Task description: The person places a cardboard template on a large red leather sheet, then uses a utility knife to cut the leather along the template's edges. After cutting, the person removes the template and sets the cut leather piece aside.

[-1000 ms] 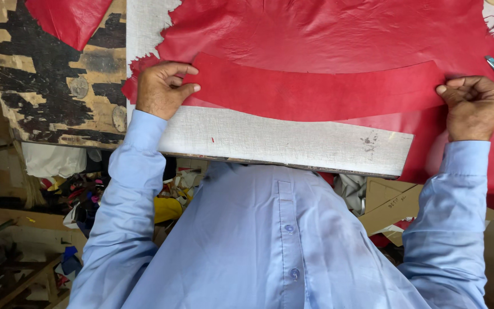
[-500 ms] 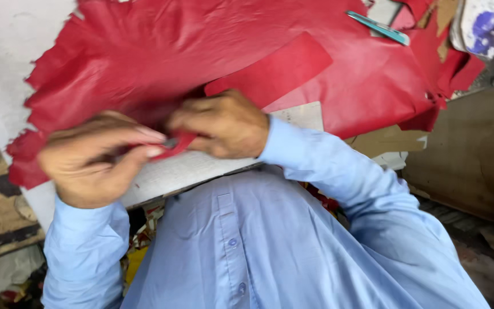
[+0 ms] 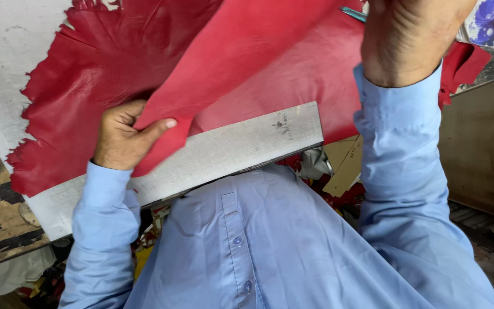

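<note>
Setting: a workshop seen from above, with a pale grey bench (image 3: 241,150) whose near edge crosses the view at a slant; scraps litter the floor below it.
Red hide: a large red leather hide (image 3: 92,91) lies spread over the bench, its ragged edge toward the left side.
Cut piece: a smaller red leather piece (image 3: 241,51) is lifted off the hide, stretched between both hands above the near edge.
Left hand: the left hand (image 3: 122,137) has its grip clenched on the lower corner of the leather piece, thumb on top, close to the near edge.
Right hand: the right hand (image 3: 410,34) is raised high at the far right; its fingers are out of view, so the grip cannot be told.
Other: a teal tool (image 3: 353,14) lies on the hide at the far edge.
Clothing: light blue shirt.
</note>
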